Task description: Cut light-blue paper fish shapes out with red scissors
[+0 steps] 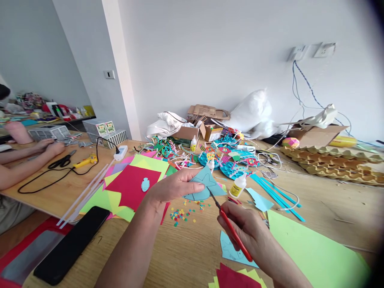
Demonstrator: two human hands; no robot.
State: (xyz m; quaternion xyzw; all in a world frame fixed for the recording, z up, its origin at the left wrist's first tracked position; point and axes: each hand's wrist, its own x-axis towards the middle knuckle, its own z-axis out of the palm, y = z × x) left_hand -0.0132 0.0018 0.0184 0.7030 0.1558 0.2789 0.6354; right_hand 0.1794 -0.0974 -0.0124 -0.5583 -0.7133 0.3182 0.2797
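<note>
Between its thumb and fingers, my left hand [177, 186] holds a blue paper piece [200, 193] with drawn outlines on it. My right hand [244, 226] grips red-handled scissors [235, 236], whose blades point at the lower right edge of that paper. Below my right hand lies another blue sheet [229, 247] with a pencil drawing. Small colored paper dots [180, 216] are scattered beneath the held paper. A small light-blue fish cutout [145, 185] rests on red paper [129, 186] to the left. A glue bottle [238, 186] stands just beyond my right hand.
A black phone [72, 244] lies at the front left. Green paper [315, 252] covers the right side. Blue strips [279, 196] and egg trays [324, 160] are farther right. At the left, another person's forearms rest near black scissors [62, 160] and a yellow glue gun [85, 161].
</note>
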